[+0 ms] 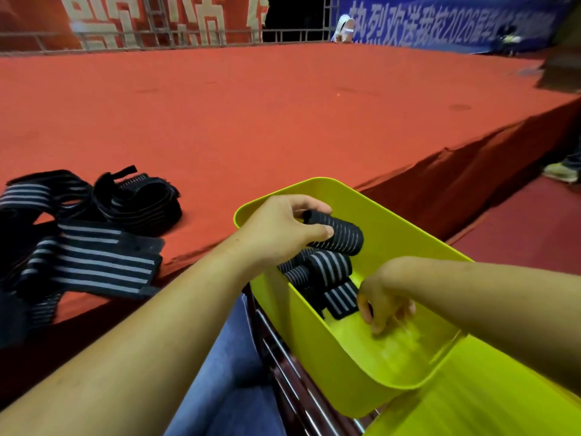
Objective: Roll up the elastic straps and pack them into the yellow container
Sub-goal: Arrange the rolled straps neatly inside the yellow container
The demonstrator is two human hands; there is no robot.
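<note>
My left hand (pixel 284 228) grips a rolled black strap with grey stripes (pixel 341 236) and holds it over the far end of the yellow container (pixel 317 335). Several rolled straps (pixel 327 272) lie inside the container, in its far half. My right hand (pixel 382 302) reaches down into the container beside those rolls, fingers loosely curled and pointing at the bottom, holding nothing that I can see. A pile of unrolled black straps with grey stripes (pixel 85 240) lies on the red platform to the left.
The red carpeted platform (pixel 251 121) stretches ahead, its edge running diagonally past the container. A metal rack (pixel 292 379) sits under the container beside my leg in jeans. A second yellow surface (pixel 471 401) lies at the lower right. Someone's shoe (pixel 561 173) is at the far right.
</note>
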